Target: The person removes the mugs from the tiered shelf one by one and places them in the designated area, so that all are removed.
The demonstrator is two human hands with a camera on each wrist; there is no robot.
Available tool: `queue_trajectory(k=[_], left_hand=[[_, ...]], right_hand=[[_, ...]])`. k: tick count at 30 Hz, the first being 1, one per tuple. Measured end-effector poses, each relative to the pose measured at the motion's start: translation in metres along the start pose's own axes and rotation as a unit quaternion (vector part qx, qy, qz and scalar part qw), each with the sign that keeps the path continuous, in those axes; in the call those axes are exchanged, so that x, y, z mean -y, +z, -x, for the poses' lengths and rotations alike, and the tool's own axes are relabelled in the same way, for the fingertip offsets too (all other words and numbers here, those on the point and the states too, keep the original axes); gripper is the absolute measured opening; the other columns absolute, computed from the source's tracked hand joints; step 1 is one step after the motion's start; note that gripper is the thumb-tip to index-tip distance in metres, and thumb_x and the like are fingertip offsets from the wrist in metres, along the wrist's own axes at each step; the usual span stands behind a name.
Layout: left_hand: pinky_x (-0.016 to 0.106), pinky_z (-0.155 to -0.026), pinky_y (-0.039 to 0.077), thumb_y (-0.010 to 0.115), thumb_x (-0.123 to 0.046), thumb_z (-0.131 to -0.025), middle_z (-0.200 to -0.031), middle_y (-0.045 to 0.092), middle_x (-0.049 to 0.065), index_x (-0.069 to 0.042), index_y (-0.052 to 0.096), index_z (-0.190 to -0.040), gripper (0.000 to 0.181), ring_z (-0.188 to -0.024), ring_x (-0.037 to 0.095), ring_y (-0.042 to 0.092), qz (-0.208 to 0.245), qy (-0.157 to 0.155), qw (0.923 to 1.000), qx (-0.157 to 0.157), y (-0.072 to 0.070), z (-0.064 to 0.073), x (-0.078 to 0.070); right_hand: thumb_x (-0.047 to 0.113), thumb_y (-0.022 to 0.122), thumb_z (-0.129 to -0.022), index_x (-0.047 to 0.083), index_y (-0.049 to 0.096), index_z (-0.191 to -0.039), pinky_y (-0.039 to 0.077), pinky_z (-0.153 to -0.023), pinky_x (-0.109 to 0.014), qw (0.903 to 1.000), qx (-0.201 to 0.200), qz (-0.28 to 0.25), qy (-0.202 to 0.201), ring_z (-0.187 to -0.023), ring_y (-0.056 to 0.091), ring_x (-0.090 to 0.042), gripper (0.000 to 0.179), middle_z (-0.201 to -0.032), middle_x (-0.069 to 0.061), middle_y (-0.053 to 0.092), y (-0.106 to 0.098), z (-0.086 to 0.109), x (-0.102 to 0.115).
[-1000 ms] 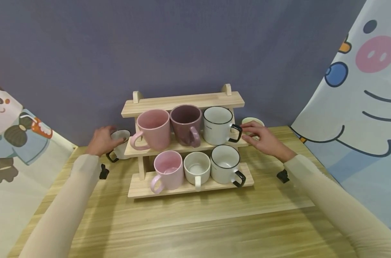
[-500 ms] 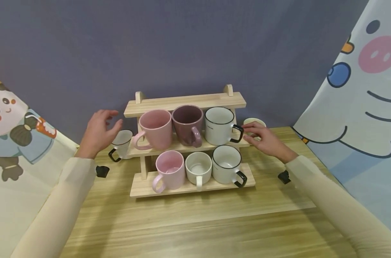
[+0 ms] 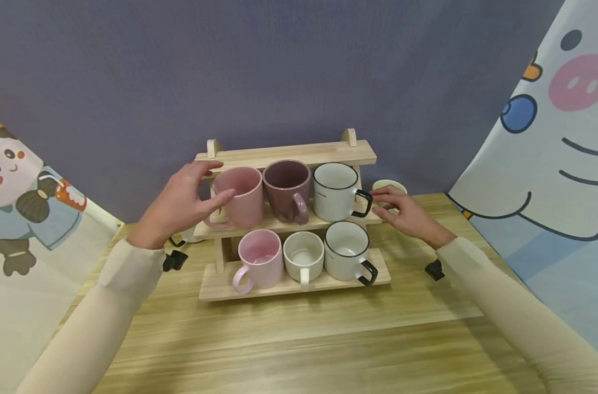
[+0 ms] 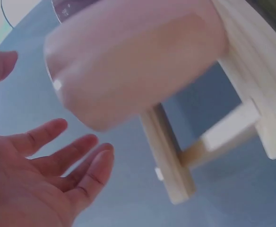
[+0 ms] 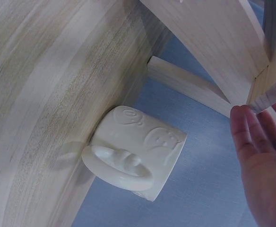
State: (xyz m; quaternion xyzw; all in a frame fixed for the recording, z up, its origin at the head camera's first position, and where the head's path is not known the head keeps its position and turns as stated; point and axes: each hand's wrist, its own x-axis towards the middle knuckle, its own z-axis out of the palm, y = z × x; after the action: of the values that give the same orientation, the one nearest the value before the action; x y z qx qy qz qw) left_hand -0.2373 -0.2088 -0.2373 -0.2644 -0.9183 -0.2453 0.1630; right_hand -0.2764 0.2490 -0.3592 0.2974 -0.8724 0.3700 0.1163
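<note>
My left hand [image 3: 178, 205] is raised at the left side of the large pink mug [image 3: 245, 197] on the rack's middle shelf. Its fingers and thumb are spread round the mug's near-left side, and the left wrist view shows a gap between fingertips and mug [image 4: 138, 61]. My right hand [image 3: 402, 213] rests at the right end of that shelf, close to the black handle of a white enamel-style mug [image 3: 331, 200]. In the right wrist view its straight fingers [image 5: 244, 132] reach the shelf end [image 5: 272, 94]. A plum mug [image 3: 284, 200] stands between these two mugs.
Below, the wooden rack's bottom shelf [image 3: 215, 290] bears a small pink mug [image 3: 262, 268], a cream cup [image 3: 301, 254] and another black-rimmed white mug [image 3: 343, 257]. A cream embossed mug [image 5: 138, 146] stands on the table right of the rack; a white mug [image 3: 190, 235] is partly hidden at left.
My left hand has left the white mug on the table, risen, and moved right to the large pink mug. The right hand has stayed by the shelf end.
</note>
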Motion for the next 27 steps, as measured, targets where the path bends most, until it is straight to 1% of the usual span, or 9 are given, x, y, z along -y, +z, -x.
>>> queue_trajectory(k=[3, 7, 10, 14, 17, 21, 25, 27], left_hand=[[0.051, -0.093, 0.037, 0.066, -0.049, -0.084, -0.132, 0.049, 0.015, -0.002, 0.048, -0.133, 0.070, -0.115, 0.034, 0.048, -0.017, -0.003, 0.9998, 0.013, 0.001, -0.005, -0.006], [0.048, -0.096, 0.035, 0.069, -0.049, -0.082, -0.129, 0.052, 0.017, 0.001, 0.050, -0.130, 0.071, -0.119, 0.033, 0.045, -0.025, 0.006, 0.9995, 0.019, 0.003, -0.011, -0.008], [0.046, -0.095, 0.036, 0.071, -0.047, -0.081, -0.125, 0.055, 0.016, 0.001, 0.052, -0.128, 0.070, -0.117, 0.032, 0.048, -0.022, 0.016, 0.9994, 0.023, 0.005, -0.016, -0.009], [0.045, -0.092, 0.040, 0.072, -0.047, -0.079, -0.121, 0.058, 0.014, 0.000, 0.054, -0.125, 0.069, -0.112, 0.030, 0.051, -0.019, 0.026, 0.9988, 0.036, 0.005, -0.020, -0.011], [0.045, -0.091, 0.040, 0.073, -0.048, -0.078, -0.119, 0.059, 0.013, -0.001, 0.056, -0.124, 0.068, -0.111, 0.030, 0.052, -0.024, 0.024, 0.9984, 0.046, 0.006, -0.024, -0.013], [0.045, -0.092, 0.039, 0.072, -0.047, -0.079, -0.118, 0.059, 0.013, 0.000, 0.056, -0.123, 0.067, -0.112, 0.032, 0.051, -0.034, 0.019, 0.9977, 0.056, 0.007, -0.028, -0.013], [0.047, -0.092, 0.039, 0.071, -0.046, -0.079, -0.118, 0.059, 0.015, 0.002, 0.055, -0.123, 0.067, -0.113, 0.035, 0.049, -0.043, 0.011, 0.9969, 0.066, 0.008, -0.032, -0.014], [0.047, -0.089, 0.040, 0.071, -0.046, -0.079, -0.116, 0.059, 0.016, 0.002, 0.055, -0.122, 0.066, -0.111, 0.035, 0.049, -0.046, 0.007, 0.9967, 0.066, 0.008, -0.033, -0.014]], right_hand=[[0.010, 0.059, -0.094, -0.003, 0.058, -0.124, 0.049, -0.080, -0.031, 1.0000, 0.001, -0.008, 0.002, -0.103, 0.056, -0.028, 0.033, -0.127, -0.014, 0.050, 0.000, 0.000, 0.002], [0.012, 0.059, -0.095, -0.002, 0.058, -0.124, 0.049, -0.081, -0.033, 0.9999, 0.003, -0.006, 0.009, -0.104, 0.055, -0.027, 0.033, -0.127, -0.012, 0.050, -0.001, 0.000, 0.003], [0.015, 0.059, -0.095, -0.001, 0.059, -0.124, 0.049, -0.082, -0.032, 0.9998, 0.005, -0.003, 0.019, -0.104, 0.056, -0.024, 0.033, -0.127, -0.009, 0.050, -0.001, 0.000, 0.001], [0.018, 0.059, -0.095, 0.000, 0.059, -0.123, 0.049, -0.081, -0.032, 0.9996, 0.004, -0.007, 0.028, -0.102, 0.057, -0.022, 0.034, -0.127, -0.007, 0.050, 0.001, 0.000, -0.002], [0.017, 0.059, -0.095, -0.001, 0.058, -0.124, 0.050, -0.082, -0.037, 0.9996, 0.005, -0.011, 0.025, -0.102, 0.058, -0.024, 0.034, -0.128, -0.009, 0.050, 0.001, 0.000, -0.002], [0.018, 0.059, -0.095, 0.000, 0.058, -0.124, 0.050, -0.081, -0.038, 0.9996, 0.006, -0.014, 0.025, -0.101, 0.058, -0.024, 0.034, -0.128, -0.008, 0.050, 0.001, 0.000, -0.002], [0.020, 0.059, -0.095, 0.000, 0.059, -0.124, 0.050, -0.080, -0.034, 0.9997, 0.005, -0.007, 0.023, -0.100, 0.058, -0.022, 0.034, -0.127, -0.007, 0.050, 0.001, 0.000, -0.005], [0.019, 0.059, -0.095, -0.001, 0.059, -0.123, 0.050, -0.080, -0.034, 0.9998, 0.005, -0.005, 0.020, -0.101, 0.057, -0.024, 0.034, -0.127, -0.009, 0.050, 0.000, -0.001, -0.005]])
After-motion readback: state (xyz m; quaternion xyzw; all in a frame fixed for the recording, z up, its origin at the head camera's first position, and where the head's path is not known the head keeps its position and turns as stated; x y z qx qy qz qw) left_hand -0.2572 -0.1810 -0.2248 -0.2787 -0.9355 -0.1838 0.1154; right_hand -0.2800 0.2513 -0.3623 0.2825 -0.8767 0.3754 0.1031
